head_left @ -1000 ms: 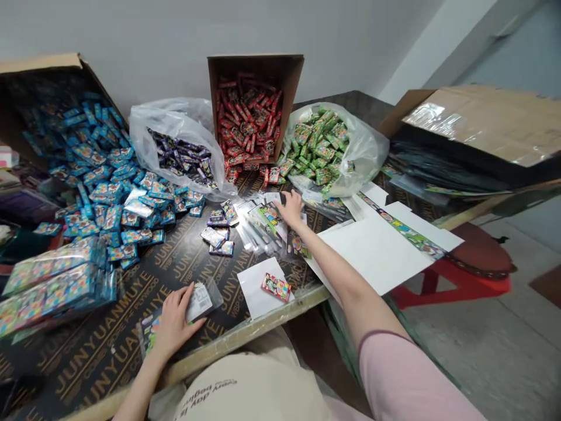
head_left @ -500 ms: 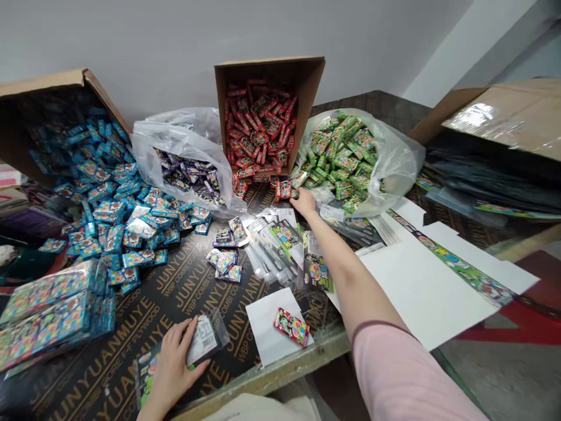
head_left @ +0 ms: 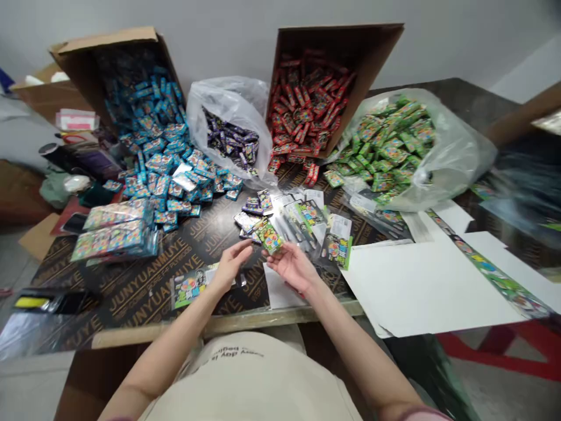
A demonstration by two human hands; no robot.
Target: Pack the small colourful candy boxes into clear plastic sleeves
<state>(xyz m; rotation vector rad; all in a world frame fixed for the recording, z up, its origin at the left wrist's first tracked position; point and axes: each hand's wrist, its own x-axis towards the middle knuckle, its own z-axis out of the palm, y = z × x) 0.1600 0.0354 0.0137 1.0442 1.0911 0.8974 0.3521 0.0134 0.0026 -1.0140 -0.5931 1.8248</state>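
My right hand point(head_left: 294, 268) pinches a small green candy packet point(head_left: 269, 236) by its lower end, above the table's front part. To its left my left hand point(head_left: 234, 264) is empty, fingers curved and apart, close to the packet but not touching it. Below my right hand lies a white sheet point(head_left: 278, 290); the red packet on it is mostly hidden by the hand. A clear printed bag point(head_left: 189, 287) lies flat, partly behind my left wrist. Several purple packets point(head_left: 246, 221) lie just beyond my hands, beside a fanned pile of printed plastic bags point(head_left: 302, 219).
At the back stand a box of blue packets point(head_left: 149, 96), a bag of purple packets point(head_left: 230, 137), a box of red packets point(head_left: 302, 111) and a bag of green packets point(head_left: 394, 143). Wrapped packs point(head_left: 118, 228) are stacked left. White cardboard point(head_left: 421, 280) overhangs the right front edge.
My right hand has come back from the rear of the table with a green packet. My left hand has left the printed bag and moved right, beside it. The view has shifted left.
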